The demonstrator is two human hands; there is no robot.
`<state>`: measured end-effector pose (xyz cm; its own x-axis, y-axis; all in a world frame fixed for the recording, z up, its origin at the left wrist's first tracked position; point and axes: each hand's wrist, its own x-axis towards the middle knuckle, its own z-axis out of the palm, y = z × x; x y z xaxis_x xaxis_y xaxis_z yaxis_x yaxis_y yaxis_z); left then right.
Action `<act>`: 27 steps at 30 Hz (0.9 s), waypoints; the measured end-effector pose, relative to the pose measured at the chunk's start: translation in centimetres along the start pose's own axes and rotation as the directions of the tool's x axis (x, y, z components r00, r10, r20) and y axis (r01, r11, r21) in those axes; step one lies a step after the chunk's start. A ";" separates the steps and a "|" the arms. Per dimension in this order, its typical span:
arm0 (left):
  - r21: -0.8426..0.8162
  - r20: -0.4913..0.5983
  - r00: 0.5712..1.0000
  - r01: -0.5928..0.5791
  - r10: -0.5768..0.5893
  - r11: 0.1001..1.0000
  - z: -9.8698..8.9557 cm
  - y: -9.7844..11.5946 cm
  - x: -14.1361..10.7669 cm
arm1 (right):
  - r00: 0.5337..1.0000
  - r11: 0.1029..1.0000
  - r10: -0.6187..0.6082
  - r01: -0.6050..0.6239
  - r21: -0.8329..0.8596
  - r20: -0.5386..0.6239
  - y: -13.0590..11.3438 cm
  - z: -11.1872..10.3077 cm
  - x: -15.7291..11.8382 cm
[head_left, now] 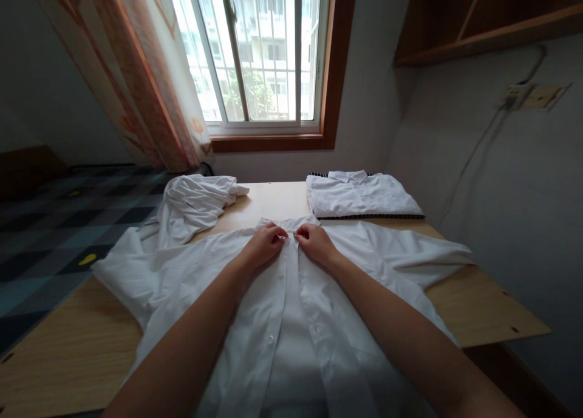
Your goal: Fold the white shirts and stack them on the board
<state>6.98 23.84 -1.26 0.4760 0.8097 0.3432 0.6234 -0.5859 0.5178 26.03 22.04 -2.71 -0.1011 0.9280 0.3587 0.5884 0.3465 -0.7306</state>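
1. Desk (483, 308) before the window (266, 53) carries the open white shirt (291, 327), collar (312, 220) toward the window.
2. Left hand (268, 243) and right hand (314, 242) each pinch cloth near the collar.
3. Caution: uneven pulling may skew the front edges; forearm contact may crease them.

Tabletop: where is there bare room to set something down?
The tabletop is bare between the heaped cloth and folded shirt, and at both sides below the sleeves of the spread shirt. Its middle is crowded: spread shirt, left hand, right hand.
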 end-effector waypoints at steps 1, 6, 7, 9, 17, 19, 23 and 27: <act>0.010 0.010 1.000 -0.001 0.001 1.000 -0.1 0.0 0.0 | 1.000 1.000 0.002 -0.002 0.013 -0.003 0.0 0.0 0.1; 0.149 0.023 1.000 -0.018 0.015 0.989 0.1 0.7 -0.3 | 0.997 0.989 0.044 -0.035 0.144 -0.061 0.0 0.3 0.3; 0.194 0.015 1.000 -0.025 0.022 0.981 0.2 0.8 -0.3 | 0.996 0.983 0.049 -0.035 0.178 -0.075 0.1 0.5 0.3; 0.259 0.010 1.000 -0.027 0.025 0.965 0.2 1.1 -0.4 | 0.995 0.972 0.059 -0.040 0.233 -0.077 0.2 0.7 0.3; 0.299 -0.007 0.998 0.054 -0.055 0.953 -0.5 1.7 -0.2 | 0.993 0.971 0.121 -0.121 0.207 0.012 0.8 1.3 0.7; 0.301 -0.021 0.998 0.056 -0.052 0.952 -0.5 1.6 -0.2 | 0.991 0.975 0.132 -0.133 0.179 0.018 0.7 1.3 0.9; 0.290 -0.011 1.000 0.024 -0.022 0.957 -0.4 1.5 -0.2 | 0.988 0.976 0.154 -0.156 0.155 0.027 0.3 1.2 1.0; 0.336 0.008 1.000 -0.027 0.025 0.941 -0.1 1.8 -0.2 | 0.967 0.950 0.234 -0.249 0.187 0.099 0.0 1.1 0.8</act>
<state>7.91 22.60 -0.29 0.4964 0.7943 0.3503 0.7827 -0.5840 0.2151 25.06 22.93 -3.04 -0.0393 0.9922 0.1187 0.4338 0.1239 -0.8924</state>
